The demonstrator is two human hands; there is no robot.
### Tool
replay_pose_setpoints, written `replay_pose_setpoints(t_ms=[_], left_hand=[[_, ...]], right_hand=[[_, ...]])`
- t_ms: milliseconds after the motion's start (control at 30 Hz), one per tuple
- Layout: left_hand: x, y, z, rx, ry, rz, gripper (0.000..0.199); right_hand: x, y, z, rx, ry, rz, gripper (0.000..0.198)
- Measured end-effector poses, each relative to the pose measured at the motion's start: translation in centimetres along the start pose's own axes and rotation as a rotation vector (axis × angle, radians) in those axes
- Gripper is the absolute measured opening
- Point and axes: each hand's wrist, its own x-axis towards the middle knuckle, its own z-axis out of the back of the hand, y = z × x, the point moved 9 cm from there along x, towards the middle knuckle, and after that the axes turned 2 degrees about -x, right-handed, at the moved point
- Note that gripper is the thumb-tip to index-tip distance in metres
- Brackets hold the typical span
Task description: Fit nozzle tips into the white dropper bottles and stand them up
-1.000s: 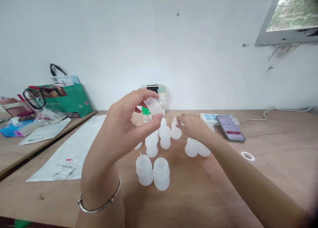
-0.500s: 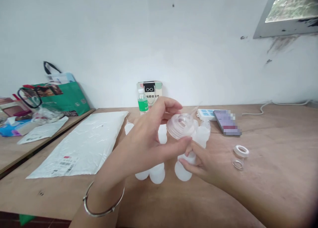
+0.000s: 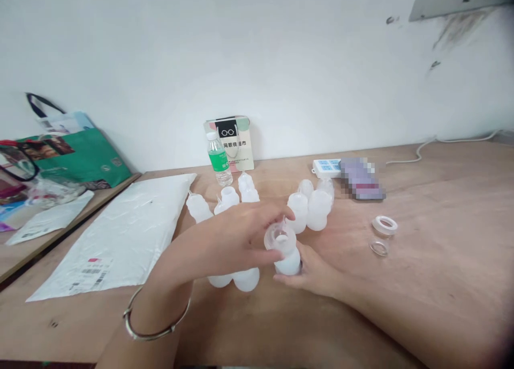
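My left hand is closed round the rim of a clear flared, ring-shaped piece, thumb in front and fingers behind. The piece sits at the top of a translucent white rounded bottle; whether it is seated there I cannot tell. My right hand wraps the bottle's lower part from the right. Several similar white bottles stand close by: a group behind my hands to the right, others to the left. My left wrist and fingers partly cover the near left bottles.
A white ring and a small clear ring lie at the right. Behind them are a phone and a white power strip. A white mailer, water bottle, paper bag and green bag occupy the left and back.
The clear flared piece has come down and toward me with my left hand, onto the bottle's top. My right hand has shifted to grip the bottle's side. The camera view has tilted down.
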Motion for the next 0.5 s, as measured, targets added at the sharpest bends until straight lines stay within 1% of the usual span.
replay_pose_setpoints(t_ms=[67, 167, 267, 300, 400, 500], left_hand=[[0.4, -0.4, -0.9, 0.042, 0.058, -0.023, 0.032], [0.9, -0.6, -1.5, 0.11, 0.063, 0.005, 0.019], [1.2, -0.7, -2.1, 0.145, 0.084, 0.018, 0.007], [1.3, -0.7, -2.3, 0.163, 0.091, 0.021, 0.007], [1.1, -0.7, -2.8, 0.254, 0.1, 0.026, 0.015], [0.5, -0.8, -3.4, 0.365, 0.103, 0.045, 0.024]], right_hand=[[-0.1, 0.6, 0.2, 0.049, -0.033, 0.011, 0.046], [-0.5, 0.9, 0.7, 0.081, -0.101, 0.014, 0.043], [-0.9, 0.7, 0.7, 0.043, -0.092, -0.021, 0.041], [-1.0, 0.7, 0.6, 0.024, -0.076, -0.032, 0.042], [-1.2, 0.8, 0.5, -0.049, -0.054, -0.054, 0.039], [-1.2, 1.2, 0.6, -0.164, -0.063, -0.025, 0.034]])
